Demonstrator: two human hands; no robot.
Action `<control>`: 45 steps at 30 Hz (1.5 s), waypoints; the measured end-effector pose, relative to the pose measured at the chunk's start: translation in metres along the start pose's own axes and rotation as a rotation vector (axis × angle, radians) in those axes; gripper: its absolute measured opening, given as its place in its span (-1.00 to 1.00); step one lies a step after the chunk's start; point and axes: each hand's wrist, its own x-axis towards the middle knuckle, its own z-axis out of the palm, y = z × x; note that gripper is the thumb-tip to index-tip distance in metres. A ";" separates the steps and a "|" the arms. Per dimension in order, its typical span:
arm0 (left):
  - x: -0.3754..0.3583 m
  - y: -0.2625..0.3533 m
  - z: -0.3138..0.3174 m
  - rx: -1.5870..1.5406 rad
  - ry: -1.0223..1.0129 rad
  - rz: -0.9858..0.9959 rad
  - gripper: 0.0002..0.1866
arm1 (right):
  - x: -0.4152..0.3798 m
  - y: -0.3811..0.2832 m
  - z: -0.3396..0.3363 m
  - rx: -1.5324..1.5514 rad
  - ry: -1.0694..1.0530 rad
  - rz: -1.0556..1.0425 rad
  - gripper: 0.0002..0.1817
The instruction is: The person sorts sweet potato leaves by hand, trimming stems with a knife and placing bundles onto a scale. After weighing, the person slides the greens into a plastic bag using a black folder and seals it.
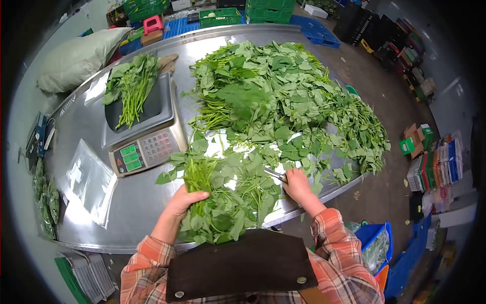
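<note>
My left hand [183, 201] grips a bunch of leafy greens [223, 195] by its stems at the near edge of the steel table [136, 202]. My right hand [297, 185] holds a small knife [276, 175], its blade lying at the bunch's right side. A large heap of loose greens [283, 96] covers the table beyond both hands. A smaller bunch of greens [130, 86] lies on the pan of a digital scale [147, 147] to the left.
Clear plastic bags [91, 182] lie on the table's left part, with bagged greens [46, 202] at its left edge. A grey sack [76, 58] rests far left. Green crates [218, 16] stand behind the table. A blue bin [374, 243] sits on the floor at right.
</note>
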 end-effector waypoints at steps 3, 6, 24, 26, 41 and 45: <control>0.007 -0.014 0.001 -0.036 -0.008 -0.040 -0.36 | -0.004 0.000 -0.011 0.212 -0.069 0.030 -0.70; 0.003 -0.011 0.000 -0.053 -0.056 -0.089 -0.34 | -0.010 -0.030 -0.049 0.532 -0.110 0.211 -0.58; 0.004 -0.005 0.019 -0.007 -0.096 -0.204 -0.46 | -0.006 -0.139 -0.094 0.781 -0.291 -0.345 -0.68; 0.008 -0.009 0.020 0.117 -0.097 -0.163 -0.49 | -0.004 -0.142 -0.090 0.680 -0.155 -0.473 -0.68; -0.019 0.004 0.021 0.401 0.029 0.009 -0.63 | 0.032 -0.038 0.005 0.400 -0.018 0.006 -0.77; -0.022 0.030 0.025 0.727 0.064 -0.035 -0.65 | 0.028 -0.080 -0.057 0.436 -0.039 -0.187 -0.80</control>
